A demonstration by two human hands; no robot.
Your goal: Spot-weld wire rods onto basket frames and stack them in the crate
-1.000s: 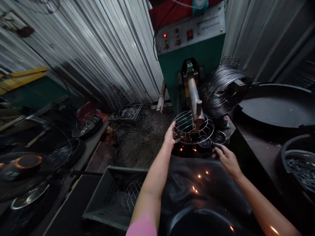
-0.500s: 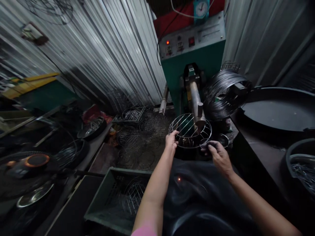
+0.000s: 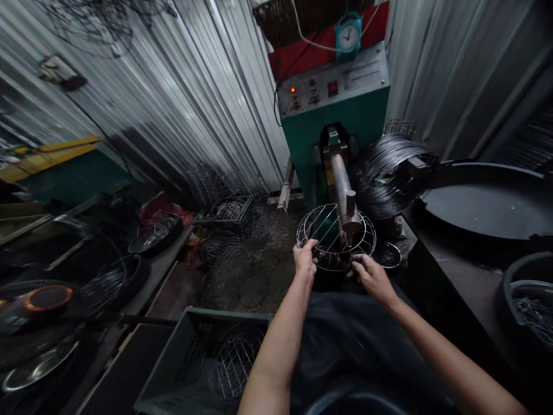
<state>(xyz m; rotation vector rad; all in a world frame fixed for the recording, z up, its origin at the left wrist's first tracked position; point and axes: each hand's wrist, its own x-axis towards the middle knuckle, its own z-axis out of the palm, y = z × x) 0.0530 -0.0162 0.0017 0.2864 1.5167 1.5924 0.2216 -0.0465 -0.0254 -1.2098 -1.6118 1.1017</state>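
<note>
A round wire basket frame (image 3: 322, 225) hangs on the metal arm (image 3: 341, 181) of a green welding machine (image 3: 334, 124), under the arm's copper-coloured tip (image 3: 351, 216). My left hand (image 3: 305, 259) is closed on the frame's near left rim. At the near right rim, my right hand (image 3: 370, 275) pinches the frame's wire. A black apron covers my lap below both arms.
A coil of dark wire (image 3: 389, 170) sits right of the arm, beside a large black pan (image 3: 488, 199). A grey tub of metal pieces (image 3: 529, 302) stands at far right. A green crate (image 3: 207, 360) with wire baskets lies lower left. Finished frames litter the floor (image 3: 242, 242).
The sparks seen a second ago are gone. My right hand has moved left from the small ring onto the frame's rim, and my left hand has shifted along the rim toward me.
</note>
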